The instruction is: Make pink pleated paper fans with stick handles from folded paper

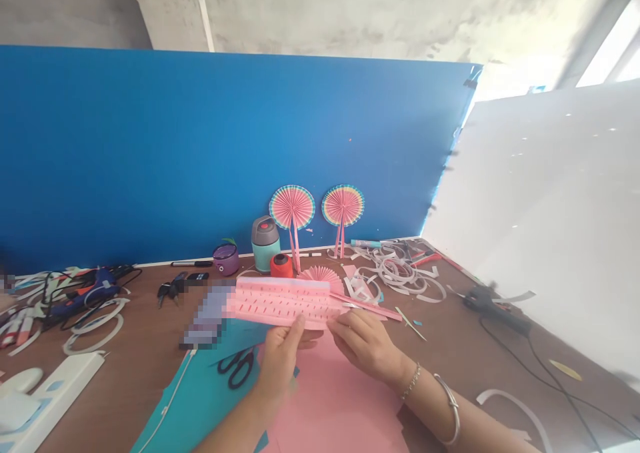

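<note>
A pink paper strip (280, 301) patterned with small red dashes is held up level above the table. My left hand (284, 354) pinches its lower edge near the middle, thumb in front and fingers behind. At the strip's right end, my right hand (364, 343) has its fingers closed on the edge. Beneath both hands lie a pink sheet (335, 393) and a teal sheet (195, 393). Black-handled scissors (237, 367) rest on the teal sheet beside my left wrist. Just behind the strip is a pleated pink paper piece (323, 276).
Two round pleated fans (292, 207) on pink handles lean against the blue panel (200, 146). A teal flask (265, 246), a purple cup (227, 259) and a red container (281, 265) stand at the back. Curled white strips (395, 266), a glue gun (495, 309) and a power strip (55, 399) lie around.
</note>
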